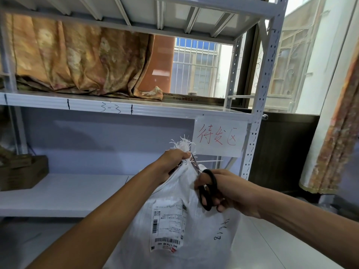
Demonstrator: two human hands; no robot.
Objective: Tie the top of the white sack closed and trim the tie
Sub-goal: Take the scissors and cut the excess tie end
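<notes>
In front of the white shelving unit (124, 108), we see the white sack (174, 220) standing upright on the floor, its frayed top bunched in the left hand (173, 162), which is clenched tight around the neck. The right hand (231, 191) grips black-handled scissors (206, 188), blades angled up against the thin white tie (210, 161) jutting rightward, just below the paper sign (218, 137). Bare shelf lies left of the sack, with floor to the right.
</notes>
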